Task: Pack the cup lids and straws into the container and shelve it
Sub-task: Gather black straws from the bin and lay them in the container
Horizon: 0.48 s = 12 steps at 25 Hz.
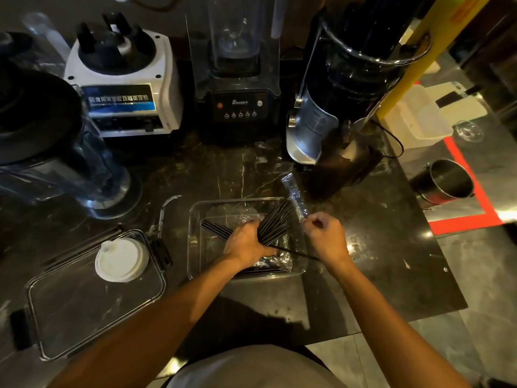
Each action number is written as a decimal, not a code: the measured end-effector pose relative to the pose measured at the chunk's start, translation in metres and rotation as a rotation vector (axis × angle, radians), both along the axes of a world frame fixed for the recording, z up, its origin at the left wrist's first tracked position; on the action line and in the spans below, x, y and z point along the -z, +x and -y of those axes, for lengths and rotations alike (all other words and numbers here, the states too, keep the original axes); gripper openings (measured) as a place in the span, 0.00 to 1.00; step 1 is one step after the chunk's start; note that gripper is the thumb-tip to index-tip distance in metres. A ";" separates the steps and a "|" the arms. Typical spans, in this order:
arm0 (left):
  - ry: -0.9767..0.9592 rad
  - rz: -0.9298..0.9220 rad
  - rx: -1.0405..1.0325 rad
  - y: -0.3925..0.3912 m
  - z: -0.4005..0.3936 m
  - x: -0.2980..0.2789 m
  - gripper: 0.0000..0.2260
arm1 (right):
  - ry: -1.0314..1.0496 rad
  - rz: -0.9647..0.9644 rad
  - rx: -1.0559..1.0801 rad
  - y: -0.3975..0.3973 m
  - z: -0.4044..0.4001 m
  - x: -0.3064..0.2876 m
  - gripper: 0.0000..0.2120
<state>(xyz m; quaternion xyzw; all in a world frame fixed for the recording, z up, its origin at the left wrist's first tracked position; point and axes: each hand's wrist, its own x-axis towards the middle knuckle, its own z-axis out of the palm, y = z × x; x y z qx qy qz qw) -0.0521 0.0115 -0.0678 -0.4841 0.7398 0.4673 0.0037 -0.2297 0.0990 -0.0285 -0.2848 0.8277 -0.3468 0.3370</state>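
Head view: black straws (272, 222) lie in clear container (195, 247) on counter (391, 275). Left hand (246, 245) presses them, fingers fairly straight; right hand (326, 236) clenched, apparently pinching plastic wrapper (293, 191). White cup lid (121, 260) unpacked, resting on container cover (84, 317). Shelving remains.

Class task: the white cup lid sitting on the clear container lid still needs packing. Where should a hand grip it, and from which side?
Grip the white cup lid by its round rim, coming from above: it lies flat on the clear container lid, so fingers can probably span opposite edges.
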 end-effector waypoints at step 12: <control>0.103 -0.156 -0.172 0.053 0.021 -0.023 0.08 | -0.019 -0.011 -0.043 0.012 -0.012 -0.027 0.16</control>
